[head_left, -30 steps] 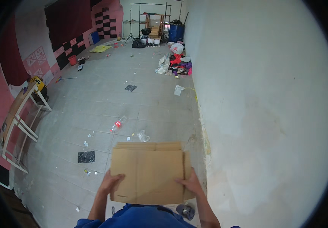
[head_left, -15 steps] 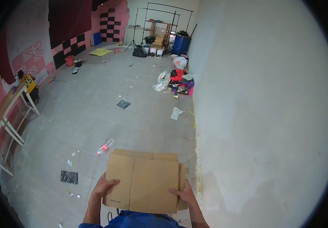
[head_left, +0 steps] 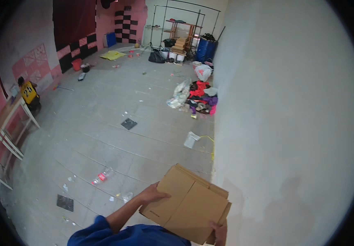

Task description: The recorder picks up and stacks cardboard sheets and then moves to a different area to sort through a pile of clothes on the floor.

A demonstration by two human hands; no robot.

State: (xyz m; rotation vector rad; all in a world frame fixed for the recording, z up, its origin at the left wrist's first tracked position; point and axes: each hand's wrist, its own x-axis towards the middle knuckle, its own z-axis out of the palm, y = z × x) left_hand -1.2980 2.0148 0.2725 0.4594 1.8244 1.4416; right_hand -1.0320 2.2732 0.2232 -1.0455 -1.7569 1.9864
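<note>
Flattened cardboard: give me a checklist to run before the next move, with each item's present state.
1. Left hand on the flattened cardboard: ok, gripping its left edge.
2. Right hand on it: ok, at the lower right corner, partly out of view.
3. Cardboard clear of the white wall: cannot tell, its right edge is very close.
4. Floor ahead: not ok, a plastic bottle and scraps lie there.
5. Sheets stacked evenly: not ok, edges fan out.

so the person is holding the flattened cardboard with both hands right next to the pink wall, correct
Not quite. The head view shows both hands, left hand and right hand, on the flattened cardboard, but the wall beside it is a plain white wall. The pink wall is across the room.
</note>
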